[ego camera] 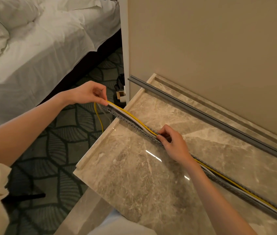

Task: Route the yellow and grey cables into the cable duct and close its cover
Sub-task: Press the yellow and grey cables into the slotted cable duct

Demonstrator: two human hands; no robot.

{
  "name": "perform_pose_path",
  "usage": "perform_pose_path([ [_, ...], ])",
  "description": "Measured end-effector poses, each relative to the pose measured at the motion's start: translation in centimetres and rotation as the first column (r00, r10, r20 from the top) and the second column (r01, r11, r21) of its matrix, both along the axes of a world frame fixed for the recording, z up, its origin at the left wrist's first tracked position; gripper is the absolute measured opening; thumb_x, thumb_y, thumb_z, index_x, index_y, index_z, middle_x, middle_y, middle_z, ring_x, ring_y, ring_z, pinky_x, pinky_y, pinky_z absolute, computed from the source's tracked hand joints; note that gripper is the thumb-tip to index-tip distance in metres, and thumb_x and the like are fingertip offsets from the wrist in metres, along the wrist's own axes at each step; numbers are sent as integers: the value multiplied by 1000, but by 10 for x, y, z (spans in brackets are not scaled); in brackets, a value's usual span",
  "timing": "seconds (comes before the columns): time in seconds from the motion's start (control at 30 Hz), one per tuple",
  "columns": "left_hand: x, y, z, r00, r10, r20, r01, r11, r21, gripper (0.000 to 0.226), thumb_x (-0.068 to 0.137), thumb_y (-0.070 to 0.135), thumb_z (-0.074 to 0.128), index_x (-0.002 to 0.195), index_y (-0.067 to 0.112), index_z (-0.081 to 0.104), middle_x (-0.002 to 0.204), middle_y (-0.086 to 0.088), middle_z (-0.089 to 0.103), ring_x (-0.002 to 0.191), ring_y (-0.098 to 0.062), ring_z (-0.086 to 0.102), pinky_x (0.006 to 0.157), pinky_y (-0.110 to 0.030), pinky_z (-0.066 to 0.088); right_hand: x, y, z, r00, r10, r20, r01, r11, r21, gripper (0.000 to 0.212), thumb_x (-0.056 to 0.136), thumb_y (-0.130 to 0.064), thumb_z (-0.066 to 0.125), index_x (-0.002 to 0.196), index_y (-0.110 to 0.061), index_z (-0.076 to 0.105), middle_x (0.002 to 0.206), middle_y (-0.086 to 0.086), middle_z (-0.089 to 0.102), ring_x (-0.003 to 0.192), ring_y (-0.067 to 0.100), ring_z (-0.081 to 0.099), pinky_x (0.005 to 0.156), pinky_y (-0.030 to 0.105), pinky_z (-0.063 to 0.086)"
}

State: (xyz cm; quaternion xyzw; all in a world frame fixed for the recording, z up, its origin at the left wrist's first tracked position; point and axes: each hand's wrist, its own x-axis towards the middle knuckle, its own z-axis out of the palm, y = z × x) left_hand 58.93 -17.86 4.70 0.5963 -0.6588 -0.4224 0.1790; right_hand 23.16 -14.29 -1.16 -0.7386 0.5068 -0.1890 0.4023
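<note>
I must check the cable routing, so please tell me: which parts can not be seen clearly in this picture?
- Cable duct: the right hand hides a stretch; its lower end leaves the picture's right edge.
- Yellow cable: its hanging end fades against the carpet.
- Left hand: its fingers hide the pinched cable ends.
- Cover: cut off at the right edge.

Yellow cable [132,117] and grey cable [125,113] over slotted duct [131,124], left hand [86,93] pinching their ends, right hand [173,143] on duct.
</note>
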Motion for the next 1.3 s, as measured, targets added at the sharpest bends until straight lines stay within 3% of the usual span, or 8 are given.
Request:
perform_pose_path([
  [0.37,1,-5,-3,996,-17,85,15,1000,26,6,72,15,76,73,15,70,79,-10,72,82,-29,69,80,-37,56,-1,1,0,1000,3,7,-3,1000,-24,24,91,-21,60,75,-35,49,70,-21,59,67,2,56,65,33,49],
  [0.5,-3,-9,2,990,-29,137,20,998,66,11,73,14,76,75,5,69,80,-17,71,81,-34,68,76,-42,56,1,4,1,1000,3,-10,-4,998,-65,21,91,-21,59,78,-35,50,75,-17,60,72,5,57,66,32,50],
  [0.7,-8,-15,6,976,-68,205,48,994,98,13,73,13,77,74,5,68,81,-16,71,80,-33,68,77,-44,58,19,2,7,979,54,-197,-102,965,-240,10,90,-32,52,87,-22,54,86,-8,54,81,9,48,67,24,42],
  [0.83,-7,-16,5,973,-71,217,51,994,100,10,73,15,77,72,10,68,78,-9,72,78,-26,69,75,-38,58,62,-15,18,992,125,-10,-125,989,-78,22,95,-34,51,103,-21,67,92,-8,63,84,4,55,71,16,41],
  [0.97,-7,-16,4,971,-68,229,47,994,95,11,74,18,77,71,13,68,77,-5,71,76,-21,69,72,-32,57,84,-26,18,985,68,159,-70,997,10,19,88,-23,65,105,-21,73,87,-10,65,74,-7,58,63,7,44],
  [1.07,-7,-14,2,970,-61,236,45,997,70,13,75,21,76,70,15,66,74,1,70,71,-11,67,71,-30,56,88,-24,12,963,-24,267,24,1000,6,16,80,-13,74,94,-20,76,84,-12,63,74,-7,60,64,5,46],
  [1.2,-9,-10,1,971,-38,235,30,999,39,14,76,21,75,69,15,64,71,4,69,67,-4,65,69,-26,53,92,-21,9,958,-109,265,115,993,-7,10,77,-15,76,79,-24,73,82,-13,62,71,-2,61,64,10,49],
  [1.3,-9,-9,3,970,-44,238,36,999,37,14,77,20,74,71,12,64,73,1,69,72,-10,67,74,-31,55,94,-13,7,977,-81,197,107,987,-124,10,83,-20,71,93,-20,68,89,-9,60,79,3,60,69,12,47],
])
